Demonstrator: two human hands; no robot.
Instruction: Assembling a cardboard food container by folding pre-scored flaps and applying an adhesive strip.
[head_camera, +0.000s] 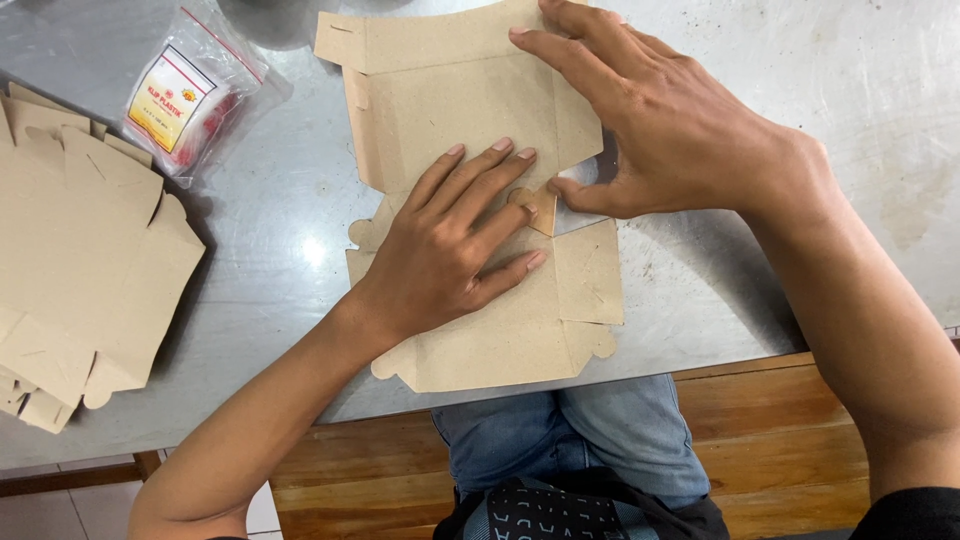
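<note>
A flat brown cardboard box blank (470, 100) lies on the grey metal table (280, 250) in front of me. My left hand (445, 250) presses flat on its middle panel, fingers spread and pointing up-right. My right hand (660, 125) rests over the blank's upper right part; its fingers lie along the top panel and its thumb pinches a small side tab (540, 205) near my left fingertips. The right edge of the blank under that hand is hidden.
A stack of the same brown cardboard blanks (80, 250) lies at the table's left edge. A clear plastic bag with a yellow label and red contents (190, 95) sits at the upper left. A wooden bench (770, 420) and my jeans-clad knees (570, 440) show below the table.
</note>
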